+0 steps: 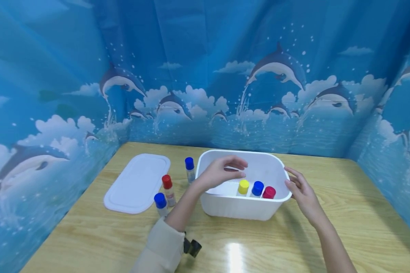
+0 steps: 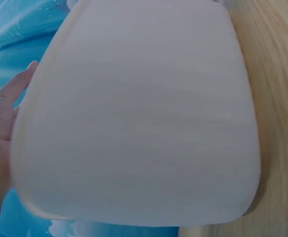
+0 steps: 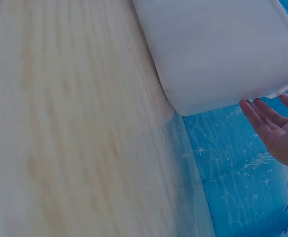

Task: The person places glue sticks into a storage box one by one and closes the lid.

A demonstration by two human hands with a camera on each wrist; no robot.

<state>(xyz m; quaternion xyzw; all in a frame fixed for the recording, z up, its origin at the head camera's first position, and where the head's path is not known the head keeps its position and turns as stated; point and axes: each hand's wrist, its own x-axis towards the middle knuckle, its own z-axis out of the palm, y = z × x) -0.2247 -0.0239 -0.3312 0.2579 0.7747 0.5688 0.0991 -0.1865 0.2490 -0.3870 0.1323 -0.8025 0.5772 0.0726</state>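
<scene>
A white plastic bin [image 1: 239,208] stands on the table. Inside it, a yellow-capped bottle [image 1: 243,185], a blue-capped bottle [image 1: 257,188] and a red-capped bottle [image 1: 269,192] stand near the front wall. My left hand [image 1: 222,172] hovers over the bin's left part, its fingers bent and apart from the thumb, with nothing visible between them. At the right rim, my right hand [image 1: 302,193] touches the bin, fingers spread along its outside. In the right wrist view its fingers [image 3: 265,116] look fairly straight against the bin; the thumb is partly cut off.
Left of the bin stand a blue-capped clear bottle [image 1: 190,170], a red-capped one [image 1: 169,189] and another blue-capped one [image 1: 161,203], partly behind the left forearm. A white lid [image 1: 136,184] lies flat farther left. A dolphin-print curtain [image 1: 205,76] surrounds the wooden table [image 1: 355,204].
</scene>
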